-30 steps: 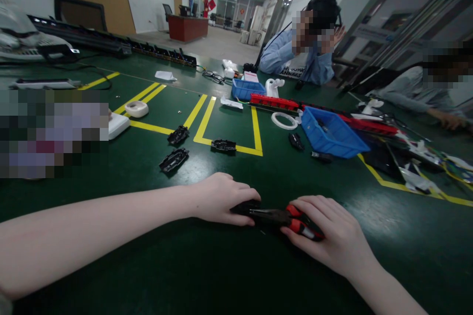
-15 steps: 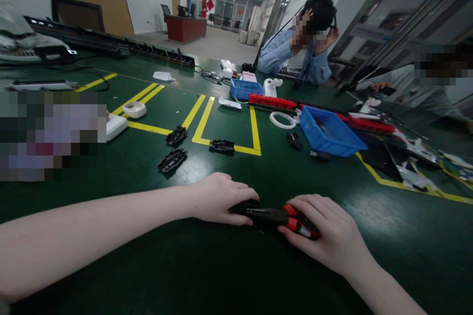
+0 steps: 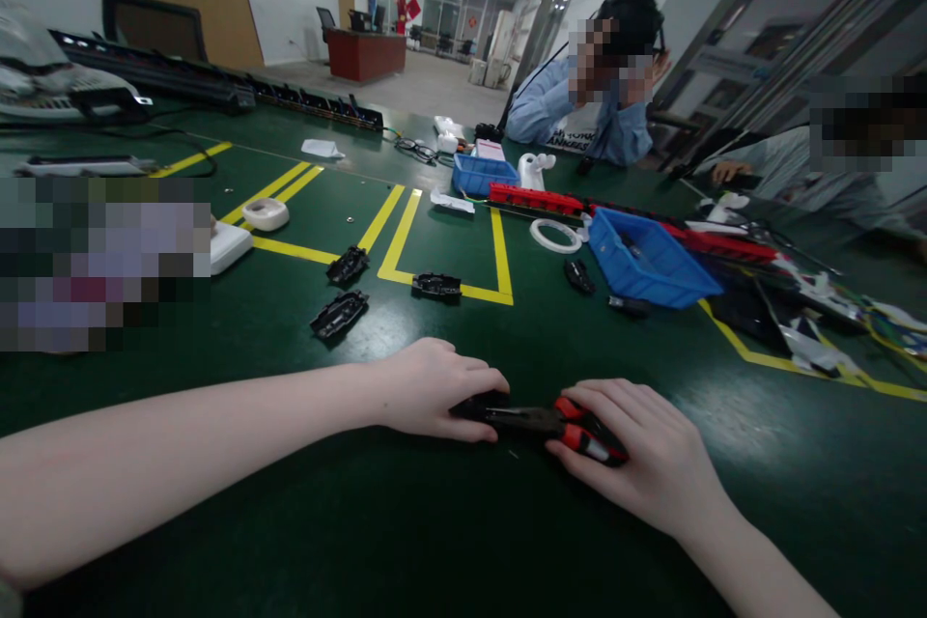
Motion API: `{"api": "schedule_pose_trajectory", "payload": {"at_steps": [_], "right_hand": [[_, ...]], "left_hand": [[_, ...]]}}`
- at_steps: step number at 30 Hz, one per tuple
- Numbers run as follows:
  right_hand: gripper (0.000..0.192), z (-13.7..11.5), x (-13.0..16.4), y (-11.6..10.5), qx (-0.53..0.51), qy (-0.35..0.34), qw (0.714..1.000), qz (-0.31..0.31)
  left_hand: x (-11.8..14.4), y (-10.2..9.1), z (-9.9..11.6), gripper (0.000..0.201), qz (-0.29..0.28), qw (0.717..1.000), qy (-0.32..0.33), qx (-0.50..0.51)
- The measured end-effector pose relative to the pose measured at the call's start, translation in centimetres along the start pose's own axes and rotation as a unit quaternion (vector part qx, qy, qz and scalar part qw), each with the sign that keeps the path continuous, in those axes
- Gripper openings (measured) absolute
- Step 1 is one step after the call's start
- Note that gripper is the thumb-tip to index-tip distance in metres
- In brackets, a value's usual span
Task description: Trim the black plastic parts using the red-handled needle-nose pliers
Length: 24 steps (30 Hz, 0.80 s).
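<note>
Both hands are occupied, with pliers (image 3: pixel 540 421) and a black part (image 3: pixel 479 406) meeting between them over the near side of the green table (image 3: pixel 406 531). The pliers point left, nose at the part, their long axis running sideways with the handles slanting slightly nearer. The left hand (image 3: pixel 438 396) pinches the part between thumb and fingers, mostly covering it; the right hand (image 3: pixel 644 454) is curled round the handles. The pliers have a dark nose and red-and-black grips; whether they bite the part cannot be told. Beyond lie three black shells (image 3: pixel 436 286) and, farther right, a blue bin (image 3: pixel 652 284).
</note>
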State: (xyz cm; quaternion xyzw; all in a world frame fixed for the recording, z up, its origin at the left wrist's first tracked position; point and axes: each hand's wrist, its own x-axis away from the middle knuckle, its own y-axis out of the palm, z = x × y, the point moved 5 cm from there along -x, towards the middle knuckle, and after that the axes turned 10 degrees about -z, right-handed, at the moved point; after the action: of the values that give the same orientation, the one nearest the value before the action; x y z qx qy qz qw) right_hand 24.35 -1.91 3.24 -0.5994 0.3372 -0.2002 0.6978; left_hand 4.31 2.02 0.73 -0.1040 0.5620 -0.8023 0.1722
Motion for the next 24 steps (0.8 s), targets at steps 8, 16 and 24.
{"api": "schedule_pose_trajectory", "payload": {"at_steps": [8, 16, 24], "right_hand": [[0.035, 0.38, 0.42, -0.25, 0.01, 0.001, 1.0, 0.013], [0.037, -0.15, 0.08, 0.13, -0.006, -0.004, 1.0, 0.007], [0.032, -0.37, 0.06, 0.17, -0.017, -0.001, 1.0, 0.001]], "left_hand": [[0.02, -0.06, 0.08, 0.038, -0.007, 1.0, -0.002, 0.003], [-0.03, -0.14, 0.17, 0.04, -0.007, 1.0, -0.006, 0.0], [-0.07, -0.13, 0.1, 0.039, -0.007, 1.0, -0.008, -0.005]]}}
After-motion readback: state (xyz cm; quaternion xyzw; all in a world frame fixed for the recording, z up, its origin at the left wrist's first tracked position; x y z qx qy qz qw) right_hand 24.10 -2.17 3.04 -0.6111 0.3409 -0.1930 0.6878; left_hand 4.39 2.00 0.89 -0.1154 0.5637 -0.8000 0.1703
